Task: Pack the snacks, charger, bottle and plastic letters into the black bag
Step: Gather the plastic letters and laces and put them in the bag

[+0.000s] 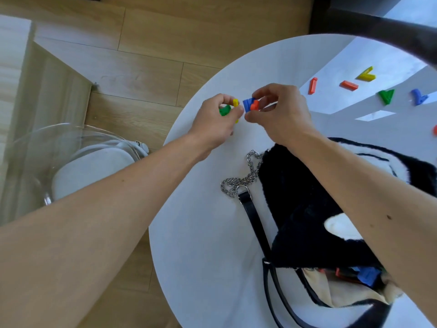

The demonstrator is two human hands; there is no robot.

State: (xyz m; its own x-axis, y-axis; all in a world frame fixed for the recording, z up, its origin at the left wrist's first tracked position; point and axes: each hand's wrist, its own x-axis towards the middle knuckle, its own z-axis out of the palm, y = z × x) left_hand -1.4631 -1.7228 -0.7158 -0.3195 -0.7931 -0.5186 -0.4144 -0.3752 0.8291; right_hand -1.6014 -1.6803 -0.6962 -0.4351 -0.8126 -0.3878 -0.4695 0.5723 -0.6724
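Note:
My left hand (216,121) grips a green letter (224,110) and a yellow letter (235,102) above the white round table (208,233). Beside it, my right hand (281,112) pinches a blue letter (247,104) and an orange-red letter (255,105). The black furry bag (305,204) lies on the table under my right forearm, mouth open toward me, with a blue letter (367,275) and red pieces on its beige lining. Loose letters lie at the far right: red (312,85), orange (348,85), yellow (366,74), green (386,96), blue (418,97).
The bag's metal chain (243,176) and black strap (257,223) trail on the table left of the bag. A clear chair with a white cushion (92,169) stands left of the table on the wooden floor. A dark curved bar (390,29) crosses the top right.

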